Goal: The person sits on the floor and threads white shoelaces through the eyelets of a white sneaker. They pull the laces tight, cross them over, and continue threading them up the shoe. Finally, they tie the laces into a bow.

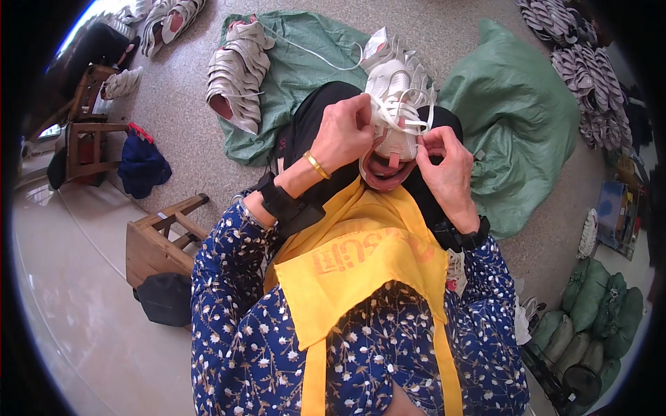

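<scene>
A white sneaker (390, 87) with a pink lining rests between my knees, its opening turned toward me. White shoelace (405, 125) runs across its tongue, with loose loops over the top. At the shoe's left side, my left hand (345, 132) is closed in a pinch on the lace. My right hand (447, 170) is pinched at the right side of the collar, where a lace strand runs down to the fingertips. Just beyond the sneaker, more white shoe uppers (415, 64) stand bunched together. A yellow apron (361, 270) covers my lap below the shoe.
A nested stack of white shoe uppers (239, 76) lies on a green woven sheet (305, 52). On the right is a bulky green sack (510, 125). A wooden stool (161, 239) stands at my left. More stacked uppers (590, 90) and tied green bundles (593, 298) line the right side.
</scene>
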{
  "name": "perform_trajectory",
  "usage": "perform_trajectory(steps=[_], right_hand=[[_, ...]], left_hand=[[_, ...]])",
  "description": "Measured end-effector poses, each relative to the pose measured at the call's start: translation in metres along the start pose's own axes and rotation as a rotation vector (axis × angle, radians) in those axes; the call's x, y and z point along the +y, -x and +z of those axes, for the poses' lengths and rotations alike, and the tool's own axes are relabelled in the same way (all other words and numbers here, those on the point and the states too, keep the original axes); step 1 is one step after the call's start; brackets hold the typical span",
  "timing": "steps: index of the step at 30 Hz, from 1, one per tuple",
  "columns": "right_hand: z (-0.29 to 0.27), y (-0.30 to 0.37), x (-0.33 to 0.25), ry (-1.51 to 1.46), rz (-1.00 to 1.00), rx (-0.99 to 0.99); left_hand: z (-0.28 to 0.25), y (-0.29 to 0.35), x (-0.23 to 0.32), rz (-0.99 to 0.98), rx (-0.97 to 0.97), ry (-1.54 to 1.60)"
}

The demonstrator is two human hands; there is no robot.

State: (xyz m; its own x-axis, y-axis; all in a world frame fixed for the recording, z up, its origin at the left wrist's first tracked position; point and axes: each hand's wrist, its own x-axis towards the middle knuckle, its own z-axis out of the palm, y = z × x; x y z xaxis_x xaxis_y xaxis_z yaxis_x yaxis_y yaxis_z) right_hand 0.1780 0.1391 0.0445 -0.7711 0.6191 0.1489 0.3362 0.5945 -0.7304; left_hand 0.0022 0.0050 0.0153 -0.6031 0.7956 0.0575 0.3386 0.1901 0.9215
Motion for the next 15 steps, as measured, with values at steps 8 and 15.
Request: perform_trajectory(steps=[8, 15], right_hand=[[-0.001, 0.000, -0.001, -0.004, -0.007, -0.009], [-0.001, 0.000, -0.002, -0.024, -0.011, -0.008]], left_hand=[[0.002, 0.007, 0.007, 0.265, 0.089, -0.079], [0.014, 0.018, 0.002, -0.018, 0.148, 0.075]])
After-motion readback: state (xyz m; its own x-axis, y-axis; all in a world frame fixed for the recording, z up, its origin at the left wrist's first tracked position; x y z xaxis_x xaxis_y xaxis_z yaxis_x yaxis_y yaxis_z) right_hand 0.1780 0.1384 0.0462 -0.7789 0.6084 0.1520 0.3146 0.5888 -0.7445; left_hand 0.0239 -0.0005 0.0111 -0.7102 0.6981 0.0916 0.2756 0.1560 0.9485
